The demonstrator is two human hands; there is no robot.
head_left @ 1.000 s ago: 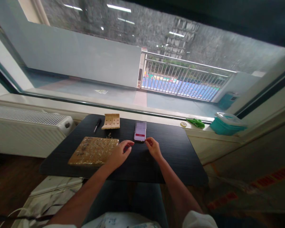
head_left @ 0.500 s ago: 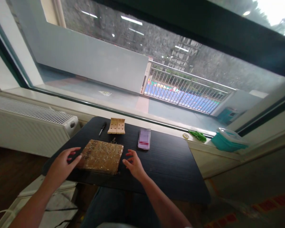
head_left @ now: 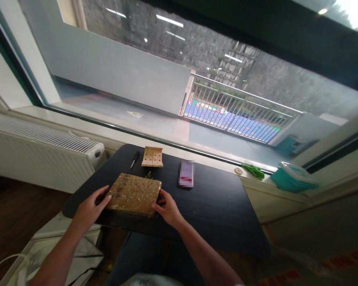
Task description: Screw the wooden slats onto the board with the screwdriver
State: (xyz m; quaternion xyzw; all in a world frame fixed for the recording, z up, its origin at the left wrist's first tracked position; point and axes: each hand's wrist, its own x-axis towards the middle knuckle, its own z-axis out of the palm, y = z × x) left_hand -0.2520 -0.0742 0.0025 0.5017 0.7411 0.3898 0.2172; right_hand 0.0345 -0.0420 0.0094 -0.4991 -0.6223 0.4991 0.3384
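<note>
Head camera, looking down: shiny, speckled brown slab (head_left: 135,194) at the near side of the dark counter (head_left: 209,210), between left hand (head_left: 89,206) and right hand (head_left: 169,211), long axis running roughly from one to the other, about equally near to both. Right hand with thumb over the slab's right edge, apparently gripping it. Left hand half-curled, thumb at the left edge; grip unclear. Beyond: screwdriver (head_left: 135,159), wooden pieces (head_left: 152,157), phone (head_left: 186,173), pixelated. Hidden: slab's underside, any fingertips beneath. Hard to make out: dark scrawl (head_left: 123,184) on the slab, small bits (head_left: 149,175) behind.
</note>
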